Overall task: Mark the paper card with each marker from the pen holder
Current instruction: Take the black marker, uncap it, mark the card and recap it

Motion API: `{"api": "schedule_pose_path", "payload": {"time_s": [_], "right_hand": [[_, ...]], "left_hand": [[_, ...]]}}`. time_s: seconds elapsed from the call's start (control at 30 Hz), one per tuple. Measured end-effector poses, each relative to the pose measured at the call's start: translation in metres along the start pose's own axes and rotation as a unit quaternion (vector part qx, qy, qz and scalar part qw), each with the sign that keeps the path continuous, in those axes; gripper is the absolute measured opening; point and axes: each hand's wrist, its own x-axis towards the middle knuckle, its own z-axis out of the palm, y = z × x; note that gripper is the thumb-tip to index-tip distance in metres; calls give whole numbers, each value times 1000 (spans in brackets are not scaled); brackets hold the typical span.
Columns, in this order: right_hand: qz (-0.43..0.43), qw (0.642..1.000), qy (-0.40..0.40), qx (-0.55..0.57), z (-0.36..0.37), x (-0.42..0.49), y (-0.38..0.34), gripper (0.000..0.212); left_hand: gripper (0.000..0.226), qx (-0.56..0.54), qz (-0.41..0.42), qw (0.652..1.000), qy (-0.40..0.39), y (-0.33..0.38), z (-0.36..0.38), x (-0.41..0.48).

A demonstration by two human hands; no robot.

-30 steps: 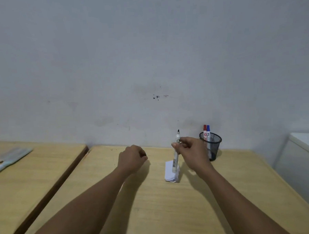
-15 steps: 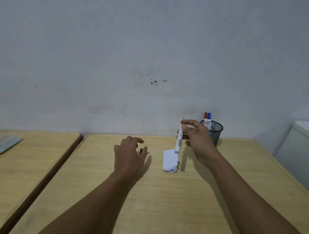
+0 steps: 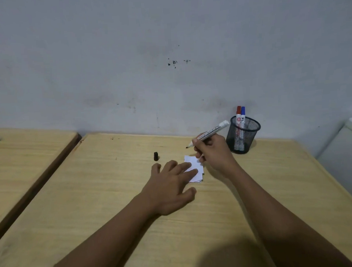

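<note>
A small stack of white paper cards point(image 3: 196, 174) lies on the wooden table point(image 3: 216, 223). My left hand point(image 3: 169, 186) rests flat with spread fingers, its fingertips pressing on the cards' left part. My right hand point(image 3: 213, 151) grips an uncapped white marker point(image 3: 209, 132) with a black tip, slanted, tip pointing left and hovering just above the cards' far edge. Its black cap point(image 3: 156, 156) lies on the table to the left. A black mesh pen holder point(image 3: 242, 137) stands behind my right hand, holding a red marker point(image 3: 239, 114) and a blue marker point(image 3: 243, 114).
A second wooden table point(image 3: 25, 157) sits to the left across a dark gap. A white cabinet or appliance point(image 3: 347, 144) stands at the right edge. The grey wall runs close behind the table.
My left hand has let go of the black cap, which now lies on the table, and moved right onto the cards. My right hand turned the marker tip-down toward the cards.
</note>
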Motion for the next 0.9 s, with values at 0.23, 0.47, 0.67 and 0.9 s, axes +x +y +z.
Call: {"api": "schedule_pose_path", "payload": {"time_s": [0.23,0.47,0.67,0.9], "right_hand": [[-24,996,28,-87,17,5,28,14],[-56,989,35,-129,18,10,40,18],[-62,987,38,-143,20,12,42,21],[-66,983,34,-170,22,12,41,24]], "left_hand": [[52,-7,9,1000,-13,-7,-3,-3],[68,-51,-19,996,-72,-10,-4,-4],[79,-39,-44,988,-142,-6,-3,-8],[79,-47,-50,986,-150,-4,-6,-7]]}}
